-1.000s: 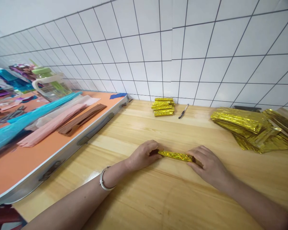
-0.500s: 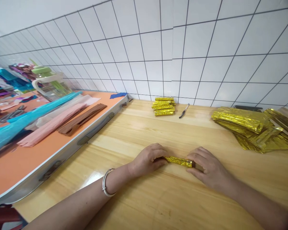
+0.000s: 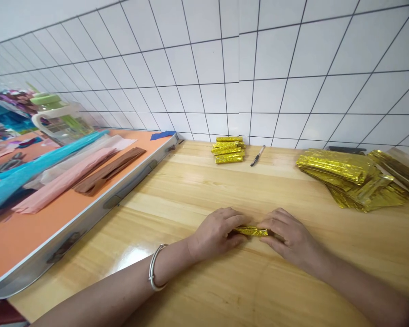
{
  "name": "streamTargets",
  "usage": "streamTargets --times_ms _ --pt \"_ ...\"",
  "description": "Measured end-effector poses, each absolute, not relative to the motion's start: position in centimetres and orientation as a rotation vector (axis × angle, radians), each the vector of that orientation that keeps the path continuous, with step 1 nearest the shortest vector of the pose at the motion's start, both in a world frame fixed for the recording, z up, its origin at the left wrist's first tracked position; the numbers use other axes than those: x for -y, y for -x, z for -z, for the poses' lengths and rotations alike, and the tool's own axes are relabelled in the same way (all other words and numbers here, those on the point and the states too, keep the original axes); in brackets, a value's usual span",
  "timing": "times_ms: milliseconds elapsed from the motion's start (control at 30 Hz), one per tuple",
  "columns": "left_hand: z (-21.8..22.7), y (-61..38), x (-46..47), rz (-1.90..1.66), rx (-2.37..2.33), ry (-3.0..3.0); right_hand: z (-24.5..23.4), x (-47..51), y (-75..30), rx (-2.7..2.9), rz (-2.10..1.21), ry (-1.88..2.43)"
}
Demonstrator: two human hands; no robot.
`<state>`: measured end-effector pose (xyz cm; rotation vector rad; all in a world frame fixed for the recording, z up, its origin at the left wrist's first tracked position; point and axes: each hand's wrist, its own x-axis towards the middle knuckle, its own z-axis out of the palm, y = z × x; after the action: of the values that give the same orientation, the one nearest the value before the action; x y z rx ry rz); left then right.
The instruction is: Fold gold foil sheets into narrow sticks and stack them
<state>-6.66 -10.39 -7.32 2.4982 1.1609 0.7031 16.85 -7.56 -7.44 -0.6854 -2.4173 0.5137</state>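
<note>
A narrow folded strip of gold foil (image 3: 254,231) lies low over the wooden table (image 3: 177,195) between my hands. My left hand (image 3: 221,231) is closed around its left part, thumb in front and fingers behind. At the strip's right end, my right hand (image 3: 288,234) pinches it between thumb and fingers. Part of the strip is hidden under the left fingers. Farther back, near the wall, several similar folded gold foil strips (image 3: 229,150) are piled together. A loose stack of gold foil sheets (image 3: 341,175) rests at the right.
A pen (image 3: 258,156) lies beside the small pile. On the left stands an orange-topped folding table (image 3: 37,236) bearing pink crepe paper (image 3: 64,181), brown paper (image 3: 111,170), blue paper (image 3: 54,156) and a clear jug (image 3: 64,120) with a green lid. The tiled wall (image 3: 204,68) bounds the back.
My left hand has slid right along the gold foil strip, covering more of it. My right hand remains at its right end. The whole view has shifted slightly.
</note>
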Motion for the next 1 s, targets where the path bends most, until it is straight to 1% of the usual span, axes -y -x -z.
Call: streamTargets --times_ms 133,300,433,1000 --pt "7.3 5.0 10.4 -0.685 -1.181 -2.511 7.2 7.8 -17.1 2.359 -0.499 0.679" --pt "7.0 4.0 10.3 -0.748 -1.226 -2.285 6.8 7.5 -17.8 2.172 -0.480 0.821" --pt "6.8 4.2 10.3 -0.797 -1.230 -2.183 6.8 7.4 -18.0 2.142 -0.496 0.823" --pt "7.6 4.5 10.4 -0.831 -1.172 -2.236 6.5 7.8 -17.9 2.168 -0.527 0.717"
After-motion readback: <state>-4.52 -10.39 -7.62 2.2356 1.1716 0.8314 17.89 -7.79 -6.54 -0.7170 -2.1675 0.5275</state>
